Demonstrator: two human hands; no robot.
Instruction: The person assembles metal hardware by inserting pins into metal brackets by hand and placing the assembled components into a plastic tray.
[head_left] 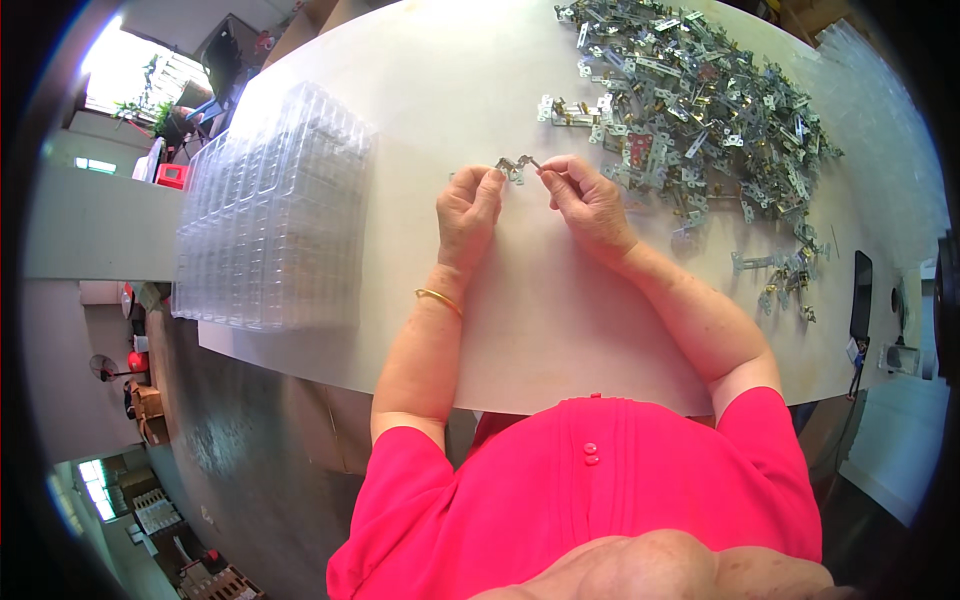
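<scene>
Both hands meet over the middle of the white table. My left hand (467, 212) is closed, with thumb and fingertips pinching one side of a small metal bracket-like part (512, 166). On its other side, my right hand (590, 205) pinches the end of the part, or a thin dark piece touching it; I cannot tell which. The part is held just above the tabletop, too small to make out in detail. Beyond my right hand spreads a large heap of similar silvery and brass-coloured metal parts (700, 110), some with flat perforated plates.
Clear plastic trays (275, 215) stand in a tall stack at the left of the table (420, 110). A few loose metal parts (785, 275) lie right of my right forearm. Near the right edge is a dark phone-like slab (861, 295). Clear plastic sheeting (880, 150) lies at the far right.
</scene>
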